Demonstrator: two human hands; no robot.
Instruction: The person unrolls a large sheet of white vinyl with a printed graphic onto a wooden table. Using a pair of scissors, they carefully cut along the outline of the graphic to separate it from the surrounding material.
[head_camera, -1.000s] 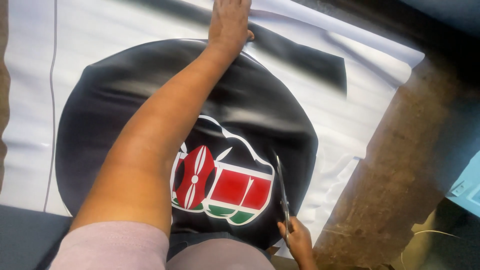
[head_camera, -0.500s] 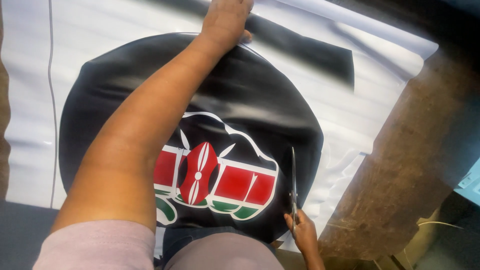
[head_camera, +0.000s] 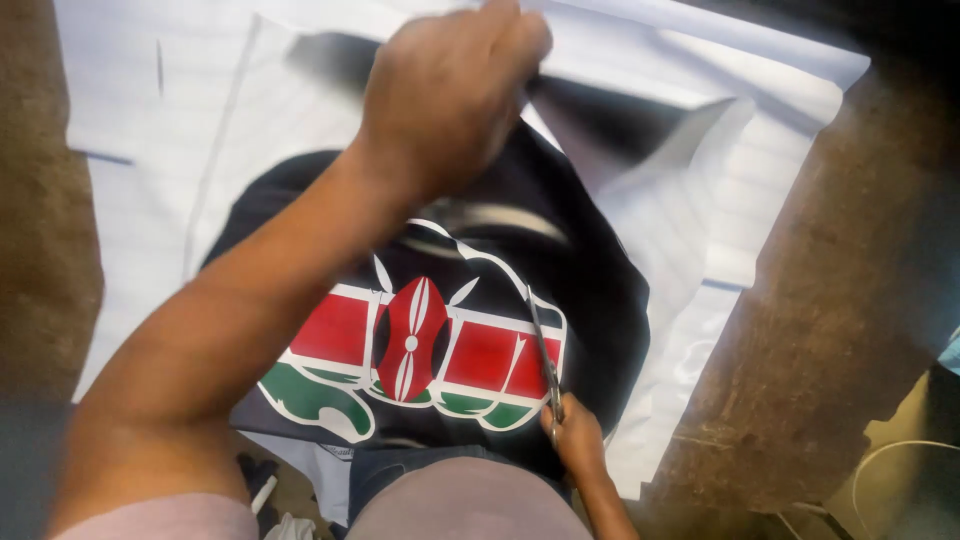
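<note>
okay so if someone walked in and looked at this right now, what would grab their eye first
Most striking is the black printed sheet at centre, with a red, white and green fist-and-shield design across its lower half, lying on white sheeting. The left hand grips and lifts the sheet's far edge at the top. The right hand, at the bottom, holds scissors pointing up across the design's right side.

Rough brown counter (head_camera: 830, 330) shows on the right, mottled and worn, and another strip of that same brown surface (head_camera: 35, 230) runs down the left edge. At bottom right, a thin pale cable (head_camera: 880, 460) curls over a yellowish-green patch (head_camera: 900, 480). A sliver of something light blue (head_camera: 950, 352) peeks in at the right edge. Small white scraps (head_camera: 285, 520) lie low near the bottom, blurred.
</note>
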